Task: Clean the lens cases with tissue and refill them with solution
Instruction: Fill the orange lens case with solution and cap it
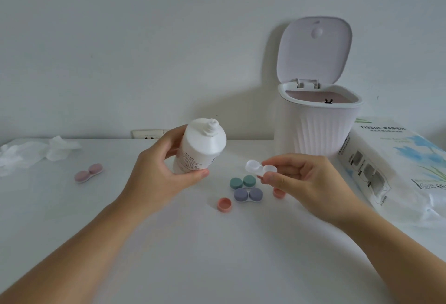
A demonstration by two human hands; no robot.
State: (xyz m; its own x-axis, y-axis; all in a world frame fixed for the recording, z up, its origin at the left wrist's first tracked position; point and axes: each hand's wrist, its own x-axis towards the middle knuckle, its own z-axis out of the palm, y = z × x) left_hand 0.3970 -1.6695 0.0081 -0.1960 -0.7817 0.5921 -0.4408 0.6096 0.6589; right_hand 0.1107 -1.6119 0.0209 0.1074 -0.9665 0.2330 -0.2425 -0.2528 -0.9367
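White table (169, 243) | left hand (154, 178) grips bottle (200, 151) | right hand (304, 183) pinches case (260, 168)

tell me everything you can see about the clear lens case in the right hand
The clear lens case is a small translucent white plastic piece with two round wells joined side by side. Both wells are open, no caps on. The right hand pinches its right end between thumb and fingers, holding it above the table, roughly level, well openings up. Any liquid inside cannot be made out.
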